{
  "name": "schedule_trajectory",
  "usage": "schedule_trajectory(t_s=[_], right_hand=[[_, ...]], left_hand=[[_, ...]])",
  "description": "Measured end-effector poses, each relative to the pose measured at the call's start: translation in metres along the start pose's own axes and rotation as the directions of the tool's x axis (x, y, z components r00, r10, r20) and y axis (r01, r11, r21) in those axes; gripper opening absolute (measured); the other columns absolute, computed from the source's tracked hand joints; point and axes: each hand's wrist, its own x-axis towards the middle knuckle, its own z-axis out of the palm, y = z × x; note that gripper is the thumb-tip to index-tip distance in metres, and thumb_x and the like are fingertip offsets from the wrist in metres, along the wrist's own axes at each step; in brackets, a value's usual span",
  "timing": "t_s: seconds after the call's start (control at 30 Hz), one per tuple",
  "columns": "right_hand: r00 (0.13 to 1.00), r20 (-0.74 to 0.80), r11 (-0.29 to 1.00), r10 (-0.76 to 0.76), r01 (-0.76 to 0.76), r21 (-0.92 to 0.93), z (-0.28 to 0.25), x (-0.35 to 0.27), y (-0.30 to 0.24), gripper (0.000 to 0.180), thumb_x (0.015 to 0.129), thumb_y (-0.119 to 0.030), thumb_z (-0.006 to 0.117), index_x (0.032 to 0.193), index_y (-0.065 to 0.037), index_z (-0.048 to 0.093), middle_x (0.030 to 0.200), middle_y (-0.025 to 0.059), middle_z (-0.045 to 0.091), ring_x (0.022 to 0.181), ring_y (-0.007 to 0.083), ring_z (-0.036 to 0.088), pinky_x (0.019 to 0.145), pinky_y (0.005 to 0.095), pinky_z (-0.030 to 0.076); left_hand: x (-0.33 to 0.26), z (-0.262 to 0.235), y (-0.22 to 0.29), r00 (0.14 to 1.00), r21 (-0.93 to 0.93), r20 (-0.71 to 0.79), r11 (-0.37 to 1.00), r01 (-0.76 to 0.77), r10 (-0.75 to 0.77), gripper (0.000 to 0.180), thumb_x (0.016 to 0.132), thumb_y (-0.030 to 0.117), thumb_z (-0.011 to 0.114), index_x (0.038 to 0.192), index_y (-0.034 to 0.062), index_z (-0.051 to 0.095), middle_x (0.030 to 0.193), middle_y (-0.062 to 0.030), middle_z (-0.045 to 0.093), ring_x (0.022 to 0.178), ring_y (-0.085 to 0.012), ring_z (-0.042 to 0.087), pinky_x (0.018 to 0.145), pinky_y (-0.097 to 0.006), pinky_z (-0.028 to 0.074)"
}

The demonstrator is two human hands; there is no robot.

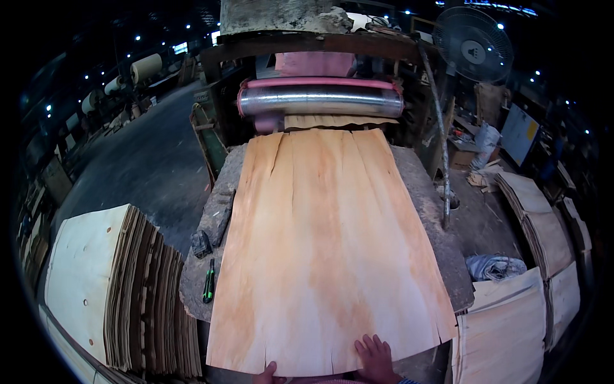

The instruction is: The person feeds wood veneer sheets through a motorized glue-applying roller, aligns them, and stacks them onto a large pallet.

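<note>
Grey table (427,203) bears one knife (209,282), one wood sheet (320,249) under spread right hand (376,360); left hand (269,376), grip unclear.

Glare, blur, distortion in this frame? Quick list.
Head view: wood sheet brightly lit, grain readable; head view: bright glare bands along metal roller; head view: fan blades indistinct, cause unclear; head view: background hall dark, ceiling lights showing as small bright spots; head view: fisheye curvature strong toward rim, corners black.
</note>
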Motion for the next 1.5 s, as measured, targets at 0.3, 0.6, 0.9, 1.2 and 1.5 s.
schedule_trajectory(t_s=[0.3,0.6,0.9,1.2,1.5], right_hand=[[0.988,-0.109,0.990,-0.113,0.102,-0.100,0.002,0.048,0.008,0.083,0.070,-0.026,0.067,0.142,-0.005,0.034,0.145,0.0221,0.032,0.132,0.0448,0.031,0.101,0.0600,0.028],[0.978,-0.177,0.993,-0.113,0.108,-0.040,-0.005,0.174,0.032,0.084,0.066,-0.012,0.067,0.141,-0.001,0.031,0.146,0.0223,0.031,0.133,0.0447,0.030,0.100,0.0602,0.029],[0.971,-0.233,0.984,-0.059,0.017,-0.176,0.016,0.345,0.061,0.066,0.079,-0.015,0.056,0.142,-0.007,0.037,0.149,0.0154,0.031,0.137,0.0394,0.028,0.105,0.0637,0.024],[0.988,-0.117,0.962,0.098,-0.124,-0.244,-0.024,0.435,0.073,0.063,0.093,-0.047,0.047,0.144,-0.013,0.036,0.152,0.0170,0.028,0.139,0.0387,0.025,0.105,0.0617,0.028],[0.974,-0.191,0.964,-0.120,0.068,-0.255,0.022,0.242,0.061,0.064,0.090,-0.037,0.056,0.143,-0.006,0.036,0.150,0.0181,0.030,0.139,0.0398,0.024,0.110,0.0562,0.021]], left_hand=[[0.003,0.053,0.058,0.994,-0.071,-0.086,0.995,-0.075,0.069,0.026,0.095,0.027,0.059,0.101,0.0017,0.059,0.078,-0.0064,0.063,0.058,-0.0150,0.053,0.052,-0.030,0.044],[0.081,0.133,0.153,0.983,0.094,0.067,0.980,-0.174,0.169,0.026,0.096,0.019,0.056,0.118,0.0051,0.054,0.097,-0.0062,0.064,0.071,-0.0157,0.060,0.052,-0.027,0.046],[0.059,0.094,0.120,0.974,0.058,-0.156,0.986,-0.158,0.165,0.031,0.097,0.026,0.049,0.118,0.0029,0.051,0.111,-0.0106,0.063,0.097,-0.0225,0.064,0.077,-0.034,0.054],[-0.007,0.009,0.033,0.876,-0.238,-0.470,0.941,-0.242,0.107,0.016,0.094,0.020,0.053,0.097,0.0050,0.057,0.088,-0.0070,0.064,0.079,-0.0199,0.064,0.069,-0.032,0.055],[0.002,-0.005,0.043,0.920,-0.342,-0.390,0.934,-0.103,-0.042,0.015,0.096,0.020,0.050,0.098,0.0062,0.055,0.089,-0.0065,0.060,0.084,-0.0197,0.060,0.076,-0.036,0.051]])
